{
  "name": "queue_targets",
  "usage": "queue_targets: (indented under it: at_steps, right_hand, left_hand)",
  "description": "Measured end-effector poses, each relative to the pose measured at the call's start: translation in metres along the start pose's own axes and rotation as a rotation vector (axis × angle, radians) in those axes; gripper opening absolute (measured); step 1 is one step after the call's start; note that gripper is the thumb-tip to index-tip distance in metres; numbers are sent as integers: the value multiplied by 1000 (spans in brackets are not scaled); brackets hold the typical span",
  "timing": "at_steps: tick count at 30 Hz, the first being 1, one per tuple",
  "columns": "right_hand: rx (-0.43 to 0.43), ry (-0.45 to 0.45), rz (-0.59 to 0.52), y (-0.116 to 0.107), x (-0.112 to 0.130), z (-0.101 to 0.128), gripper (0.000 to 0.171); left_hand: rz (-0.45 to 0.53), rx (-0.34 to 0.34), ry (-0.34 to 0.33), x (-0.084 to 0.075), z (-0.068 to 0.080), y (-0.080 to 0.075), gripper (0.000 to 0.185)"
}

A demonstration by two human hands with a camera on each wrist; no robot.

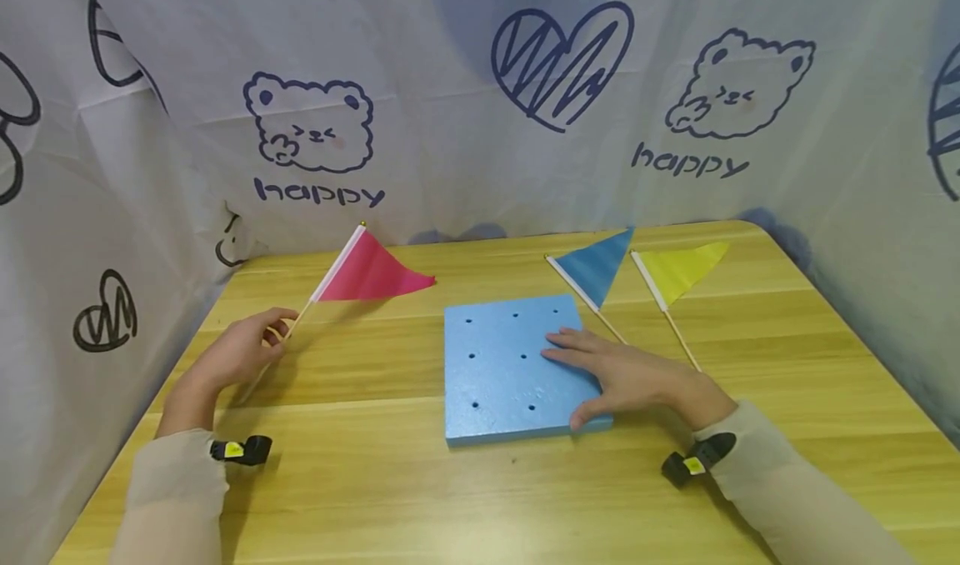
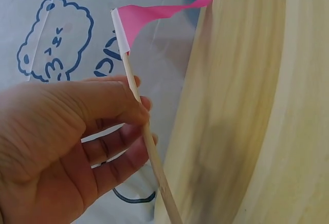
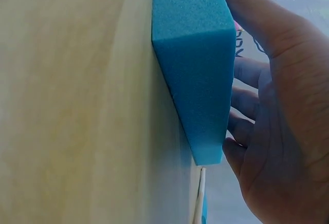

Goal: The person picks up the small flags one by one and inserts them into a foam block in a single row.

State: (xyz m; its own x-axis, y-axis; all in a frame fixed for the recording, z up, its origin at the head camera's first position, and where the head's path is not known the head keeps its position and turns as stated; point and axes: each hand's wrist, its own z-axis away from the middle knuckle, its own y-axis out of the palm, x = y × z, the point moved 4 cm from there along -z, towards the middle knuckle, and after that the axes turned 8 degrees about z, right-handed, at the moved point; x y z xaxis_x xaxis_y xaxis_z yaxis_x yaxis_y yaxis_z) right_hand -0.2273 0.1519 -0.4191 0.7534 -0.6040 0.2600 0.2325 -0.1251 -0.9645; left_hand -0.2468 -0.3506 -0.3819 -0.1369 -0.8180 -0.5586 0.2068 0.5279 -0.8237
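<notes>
My left hand (image 1: 243,348) pinches the wooden stick of a pink triangular flag (image 1: 367,269) between thumb and fingertips. The stick slants, with the pennant up and to the right. In the left wrist view the thumb presses the stick (image 2: 134,85) below the white sleeve. A light-blue foam block (image 1: 495,382) with several small holes in its top lies flat on the table. My right hand (image 1: 622,373) rests on the block's right side with fingers spread over its top. The right wrist view shows the block's side (image 3: 198,80), with the fingers along its upper face.
A blue flag (image 1: 596,269) and a yellow flag (image 1: 682,272) lie on the wooden table (image 1: 360,490) behind and right of the block, their sticks running toward my right forearm. A white curtain (image 1: 442,157) printed with bears and hearts hangs behind the table and at its sides.
</notes>
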Motion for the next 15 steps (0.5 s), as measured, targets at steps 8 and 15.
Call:
queue_targets:
  at_steps: [8, 15]
  right_hand:
    - [5, 8, 20, -3, 4, 0, 102]
    - [19, 18, 20, -4, 6, 1, 102]
  left_hand:
    - [38, -24, 22, -7, -1, -2, 46]
    - [111, -57, 56, -12, -2, -3, 48]
